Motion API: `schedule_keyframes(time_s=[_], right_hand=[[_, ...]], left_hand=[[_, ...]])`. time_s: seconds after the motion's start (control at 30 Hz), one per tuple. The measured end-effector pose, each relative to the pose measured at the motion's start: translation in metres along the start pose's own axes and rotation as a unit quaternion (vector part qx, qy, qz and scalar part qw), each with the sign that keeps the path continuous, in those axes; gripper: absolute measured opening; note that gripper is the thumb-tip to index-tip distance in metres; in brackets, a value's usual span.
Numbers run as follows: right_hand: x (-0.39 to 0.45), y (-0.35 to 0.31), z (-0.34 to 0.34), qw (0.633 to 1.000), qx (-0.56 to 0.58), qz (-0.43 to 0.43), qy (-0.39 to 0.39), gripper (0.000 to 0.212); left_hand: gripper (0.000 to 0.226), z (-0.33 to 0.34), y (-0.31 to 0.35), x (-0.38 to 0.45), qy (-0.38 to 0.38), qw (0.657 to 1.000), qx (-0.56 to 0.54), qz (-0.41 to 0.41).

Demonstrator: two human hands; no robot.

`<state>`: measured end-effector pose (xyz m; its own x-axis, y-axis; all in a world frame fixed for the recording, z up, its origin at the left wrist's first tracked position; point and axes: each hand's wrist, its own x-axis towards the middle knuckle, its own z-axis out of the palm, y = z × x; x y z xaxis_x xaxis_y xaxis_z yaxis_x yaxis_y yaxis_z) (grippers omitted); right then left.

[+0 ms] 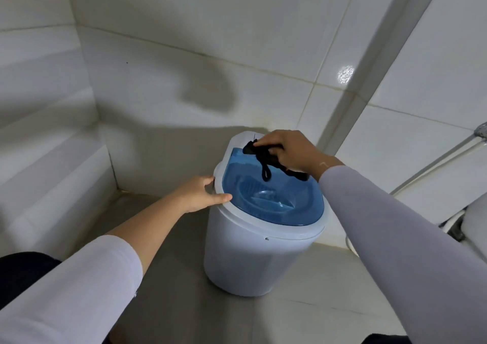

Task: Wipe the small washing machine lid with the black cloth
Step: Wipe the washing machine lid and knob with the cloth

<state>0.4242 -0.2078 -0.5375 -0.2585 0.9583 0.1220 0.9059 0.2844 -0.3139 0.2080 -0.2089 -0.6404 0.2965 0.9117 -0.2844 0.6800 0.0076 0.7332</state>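
Observation:
A small white washing machine point(247, 259) stands on the grey floor in a tiled corner. Its lid point(271, 201) is translucent blue with a white rim and is closed. My right hand point(287, 150) is over the far end of the lid, shut on a bunched black cloth point(266, 159); a loop of the cloth hangs down onto the blue surface. My left hand point(203, 192) rests on the left rim of the machine, thumb on top and fingers against the side.
White tiled walls close in behind and on the left, with a tiled step point(52, 180) at the left. A hose and white fixture point(469, 212) sit at the right edge. Grey floor point(303, 314) spreads in front of the machine.

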Motion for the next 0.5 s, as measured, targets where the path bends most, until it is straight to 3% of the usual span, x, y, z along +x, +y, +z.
schedule_keyframes(time_s=[0.1,0.27,0.5], right_hand=[[0.021,-0.030,0.028,0.998,-0.010,-0.049,-0.043,0.041],[0.034,-0.034,0.072,0.986,-0.077,-0.061,-0.134,0.043],[0.020,-0.030,0.080,0.991,-0.050,-0.037,-0.121,0.036]], left_hand=[[0.095,0.002,-0.005,-0.001,0.001,1.000,-0.013,-0.008],[0.088,0.004,-0.007,0.000,-0.003,0.999,-0.039,0.003],[0.075,0.004,-0.009,0.001,-0.008,0.998,-0.065,0.018]])
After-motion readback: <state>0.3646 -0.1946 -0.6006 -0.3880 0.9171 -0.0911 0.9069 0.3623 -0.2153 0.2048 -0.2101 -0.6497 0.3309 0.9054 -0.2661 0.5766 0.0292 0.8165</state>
